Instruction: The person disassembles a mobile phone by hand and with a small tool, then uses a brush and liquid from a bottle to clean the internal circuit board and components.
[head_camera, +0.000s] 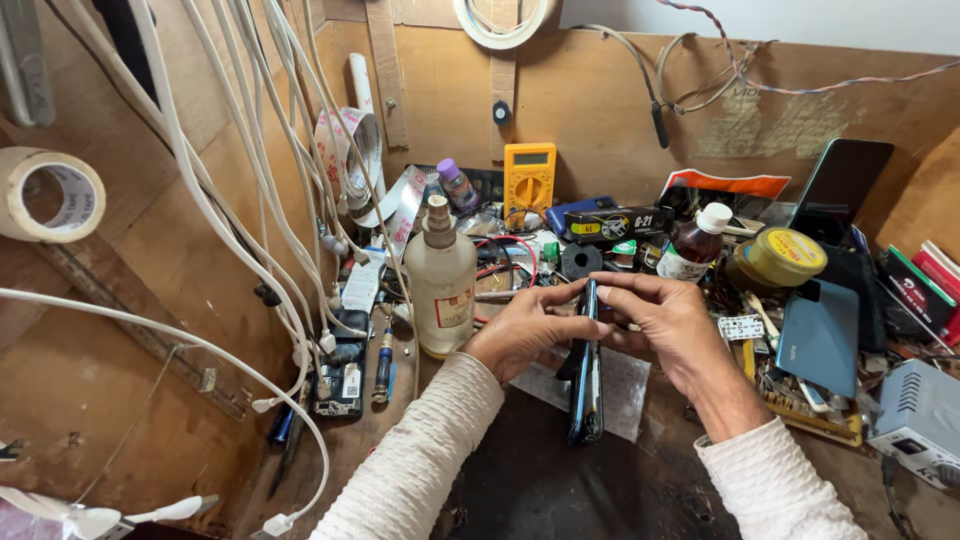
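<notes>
A dark smartphone stands on its long edge above the workbench, seen edge-on. My left hand grips it from the left near its top. On the other side, my right hand pinches the top edge with fingers and thumb. Both arms wear white knitted sleeves. Under the phone lies a clear plastic sheet on the dark bench surface.
A cloudy liquid bottle stands just left of my hands. Behind are a yellow multimeter, a brown bottle, a yellow-lidded jar, phones and small parts. White cables hang at left, with tape rolls.
</notes>
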